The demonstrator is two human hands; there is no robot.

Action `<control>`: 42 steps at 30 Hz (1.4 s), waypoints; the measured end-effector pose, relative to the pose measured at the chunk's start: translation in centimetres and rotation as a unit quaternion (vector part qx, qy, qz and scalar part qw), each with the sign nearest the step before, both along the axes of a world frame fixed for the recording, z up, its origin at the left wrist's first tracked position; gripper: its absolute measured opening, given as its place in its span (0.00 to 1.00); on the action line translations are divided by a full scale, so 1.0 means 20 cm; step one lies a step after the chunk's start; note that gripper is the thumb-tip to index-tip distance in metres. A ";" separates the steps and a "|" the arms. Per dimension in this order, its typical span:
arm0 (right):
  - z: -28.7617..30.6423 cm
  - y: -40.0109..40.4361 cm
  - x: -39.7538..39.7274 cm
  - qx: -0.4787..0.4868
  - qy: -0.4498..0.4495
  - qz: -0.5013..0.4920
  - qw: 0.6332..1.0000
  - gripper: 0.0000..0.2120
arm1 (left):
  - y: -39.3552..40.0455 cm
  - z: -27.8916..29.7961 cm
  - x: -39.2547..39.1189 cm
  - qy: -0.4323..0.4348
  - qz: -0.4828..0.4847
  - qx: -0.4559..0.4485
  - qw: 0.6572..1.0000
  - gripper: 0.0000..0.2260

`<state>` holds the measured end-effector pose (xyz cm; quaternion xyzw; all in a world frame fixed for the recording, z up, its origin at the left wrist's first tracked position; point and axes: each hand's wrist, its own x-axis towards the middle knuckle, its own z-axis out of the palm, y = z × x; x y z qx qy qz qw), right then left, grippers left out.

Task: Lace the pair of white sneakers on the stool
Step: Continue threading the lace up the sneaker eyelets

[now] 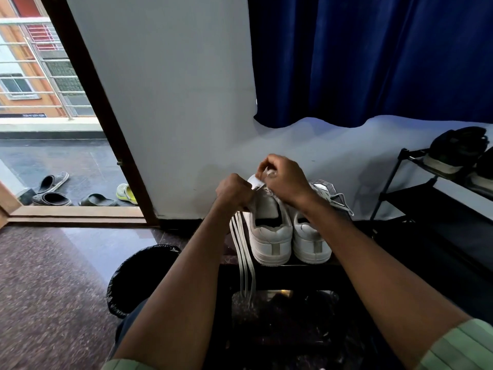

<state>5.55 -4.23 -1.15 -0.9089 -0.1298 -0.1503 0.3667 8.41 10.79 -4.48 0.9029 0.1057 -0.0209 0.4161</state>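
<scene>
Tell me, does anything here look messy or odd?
Only the laces: several white strands dangle loose over the stool's edge below the left hand, not yet threaded into the left sneaker. Otherwise nothing stands out.

at twelve o'clock from my arms i see two white leather sneakers [290,233], each with a pale grey strip down the heel, on a glossy black stool [293,271]. flat off-white laces [244,257] hang at their nine o'clock side. a shiny black bin liner [138,276] shows at eight o'clock over speckled brown-grey stone flooring [48,289]. deep blue pleated curtains [373,57] hang at one o'clock against a pale grey wall [170,89]. my sleeve cuffs [464,345] are light green. one clog [127,193] by the brown door frame [106,124] is yellow-green.
</scene>
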 end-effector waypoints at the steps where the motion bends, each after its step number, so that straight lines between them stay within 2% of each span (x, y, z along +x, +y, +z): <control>1: 0.00 0.01 -0.02 -0.081 0.017 0.003 0.997 0.04 | 0.00 0.00 0.01 0.001 -0.001 0.005 1.000 0.11; 3: -0.03 0.03 -0.05 -0.212 0.017 -0.002 0.977 0.09 | 0.00 0.00 0.00 0.001 -0.002 0.014 1.000 0.09; 4: -0.03 0.04 -0.06 -0.244 0.001 -0.009 0.970 0.10 | 0.00 0.00 0.00 0.001 -0.003 0.020 1.000 0.09; 7: -0.04 0.04 -0.05 -0.290 -0.032 -0.045 0.955 0.08 | 0.00 0.00 -0.01 -0.002 -0.002 0.031 1.000 0.10; 8: -0.05 0.03 -0.03 -0.269 -0.036 -0.046 0.961 0.06 | 0.00 0.01 -0.01 -0.004 -0.002 0.030 1.000 0.10; 9: -0.06 0.03 -0.02 -0.205 -0.031 -0.041 0.977 0.04 | 0.00 0.01 -0.01 -0.003 0.000 0.029 1.000 0.11; 11: -0.07 0.04 0.01 0.027 0.024 -0.021 0.999 0.02 | 0.00 0.01 -0.01 0.001 -0.001 0.024 1.000 0.10; 12: -0.06 0.04 0.01 0.175 0.058 -0.018 0.983 0.04 | 0.00 0.01 -0.01 0.001 -0.004 0.025 1.000 0.10; 13: -0.04 0.03 0.01 0.309 0.096 -0.020 0.946 0.05 | 0.00 0.00 0.00 0.000 -0.004 0.029 1.000 0.10; 14: -0.02 0.02 0.01 0.389 0.117 -0.027 0.913 0.06 | 0.00 0.00 0.00 -0.002 -0.003 0.034 0.999 0.11; 15: -0.01 0.00 0.01 0.409 0.118 -0.029 0.904 0.06 | 0.00 0.00 0.01 -0.002 -0.002 0.038 0.999 0.11; 16: 0.00 -0.03 0.02 0.367 0.104 -0.030 0.924 0.06 | 0.00 -0.01 0.01 -0.003 -0.003 0.042 0.999 0.12; 18: 0.01 -0.05 0.02 0.163 0.043 -0.032 0.985 0.07 | 0.00 0.00 0.00 -0.007 -0.009 0.050 0.999 0.12; 19: 0.00 -0.05 0.01 0.074 0.018 -0.030 0.997 0.11 | 0.00 0.02 -0.02 -0.012 -0.018 0.055 0.998 0.12; 20: -0.02 -0.05 0.02 0.019 0.005 -0.027 0.999 0.13 | 0.00 0.03 -0.04 -0.021 -0.031 0.064 0.997 0.12; 22: -0.04 -0.04 0.02 -0.018 0.005 -0.028 0.999 0.16 | -0.01 0.04 -0.07 -0.059 -0.057 0.079 0.993 0.10; 24: -0.06 -0.05 0.03 -0.101 0.013 -0.054 0.993 0.19 | -0.02 0.04 -0.09 -0.114 -0.081 0.108 0.984 0.10; 28: -0.05 -0.08 0.01 -0.229 0.029 -0.085 0.969 0.23 | -0.03 0.04 -0.10 -0.185 -0.166 0.164 0.955 0.17; 30: -0.03 -0.08 -0.02 -0.237 0.013 -0.072 0.969 0.24 | -0.05 0.05 -0.11 -0.202 -0.192 0.165 0.946 0.21; 32: -0.02 -0.09 -0.04 -0.156 0.030 -0.050 0.986 0.22 | -0.06 0.05 -0.11 -0.204 -0.203 0.166 0.943 0.23; 34: 0.00 -0.10 -0.04 -0.080 0.062 -0.062 0.993 0.17 | -0.06 0.05 -0.12 -0.192 -0.204 0.173 0.944 0.25; 37: 0.00 -0.10 -0.03 -0.065 0.080 -0.087 0.991 0.08 | -0.05 0.04 -0.12 -0.193 -0.201 0.161 0.947 0.25; 40: -0.02 -0.09 -0.01 -0.017 0.041 -0.142 0.989 0.06 | -0.05 0.04 -0.12 -0.189 -0.202 0.156 0.948 0.25; 42: -0.04 -0.10 0.01 -0.040 -0.018 -0.190 0.981 0.04 | -0.05 0.04 -0.12 -0.188 -0.205 0.157 0.947 0.26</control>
